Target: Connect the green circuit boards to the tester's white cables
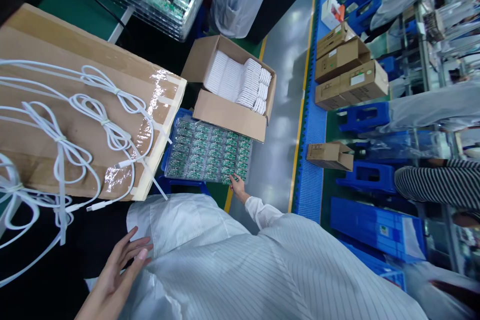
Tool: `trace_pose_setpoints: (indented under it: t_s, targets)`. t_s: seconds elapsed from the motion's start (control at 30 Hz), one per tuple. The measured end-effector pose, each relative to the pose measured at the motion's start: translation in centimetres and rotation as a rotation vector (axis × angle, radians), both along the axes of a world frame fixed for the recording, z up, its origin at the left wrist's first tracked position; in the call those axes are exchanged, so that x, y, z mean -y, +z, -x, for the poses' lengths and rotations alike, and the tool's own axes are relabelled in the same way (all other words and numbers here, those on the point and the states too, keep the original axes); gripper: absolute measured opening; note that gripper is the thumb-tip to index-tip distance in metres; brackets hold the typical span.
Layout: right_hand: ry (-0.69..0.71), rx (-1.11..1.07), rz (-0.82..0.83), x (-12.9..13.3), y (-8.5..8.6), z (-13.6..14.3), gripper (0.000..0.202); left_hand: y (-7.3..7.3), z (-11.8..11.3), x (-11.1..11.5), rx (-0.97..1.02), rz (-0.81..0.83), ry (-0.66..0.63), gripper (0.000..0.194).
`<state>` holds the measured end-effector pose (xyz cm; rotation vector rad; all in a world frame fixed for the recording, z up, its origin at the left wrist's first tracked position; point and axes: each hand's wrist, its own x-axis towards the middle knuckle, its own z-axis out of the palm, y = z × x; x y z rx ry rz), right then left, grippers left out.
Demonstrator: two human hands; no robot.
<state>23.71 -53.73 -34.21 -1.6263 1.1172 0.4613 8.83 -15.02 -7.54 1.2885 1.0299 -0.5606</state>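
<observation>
The left hand (122,267) is hovering beside the striped gown (285,260), empty, fingers loosely spread, its forearm running off the bottom edge. The right hand (237,185) is reaching to the near edge of the clear tray (249,152); whether its fingertips are pinching anything, I cannot tell. The tray is resting on a blue plastic base (185,183), holding rows of small green circuit boards (210,152). A carton's flap (228,116) is hiding part of its far edge.

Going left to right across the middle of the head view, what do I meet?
Coiled white cables, tray of green circuit boards, grey floor, small open carton, striped garment.
</observation>
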Motion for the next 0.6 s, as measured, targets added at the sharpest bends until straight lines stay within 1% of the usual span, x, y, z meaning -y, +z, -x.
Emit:
trace_pose_setpoints:
  t_s: [0.13,0.23,0.3,0.4,0.5,0.6]
  targets:
    - [0.036,0.009,0.038,-0.5,0.0,0.6,0.059,-0.1,0.5,0.7,0.094,-0.073,-0.029,0.084]
    - [0.039,0.001,0.073,-0.8,0.2,0.8,0.062,-0.6,1.2,0.7,0.111,-0.072,-0.058,0.081]
    - [0.036,-0.008,0.089,-0.9,0.6,0.9,0.061,-1.3,1.7,0.3,0.103,-0.064,-0.099,0.080]
    - [0.029,-0.006,0.091,-0.7,1.2,0.7,0.052,-2.1,2.2,-0.1,0.116,-0.051,-0.142,0.074]
    - [0.016,0.026,0.077,-0.6,1.6,-0.6,0.040,-2.2,2.4,0.0,0.122,-0.029,-0.155,0.069]
    - [0.023,0.093,0.046,-1.3,1.5,-4.0,0.037,-2.1,2.3,0.2,0.119,-0.041,-0.166,0.065]
